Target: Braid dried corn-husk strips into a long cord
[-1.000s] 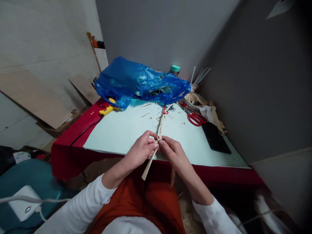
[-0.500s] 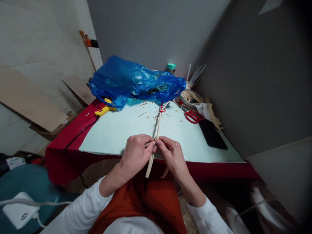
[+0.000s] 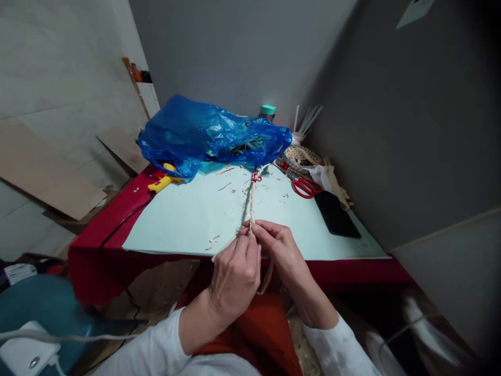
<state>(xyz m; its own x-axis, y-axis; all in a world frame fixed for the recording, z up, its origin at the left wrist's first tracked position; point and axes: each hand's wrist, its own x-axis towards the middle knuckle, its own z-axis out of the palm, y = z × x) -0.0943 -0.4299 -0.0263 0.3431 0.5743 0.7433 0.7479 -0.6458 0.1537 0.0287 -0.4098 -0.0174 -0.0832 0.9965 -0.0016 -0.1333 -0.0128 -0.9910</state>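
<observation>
A pale braid of flat plant-fibre strips runs from a red tie at the far side of the board towards me. My right hand pinches its near end between thumb and forefinger. Just below, my left hand is closed at the same end, its back turned to me, so the strands inside its fingers are mostly hidden. One loose strip hangs below my right hand over the table edge. Another pale tip shows left of my left hand.
A pale green board lies on a red cloth, with fibre scraps on it. Behind is a blue plastic bag. A yellow glue gun lies left; red-handled scissors, a black phone-like slab and a woven basket are right.
My left hand has moved right and lower and turned its back towards me, the strip that hung beneath it now mostly hidden. My right hand keeps its pinch. The view has shifted slightly.
</observation>
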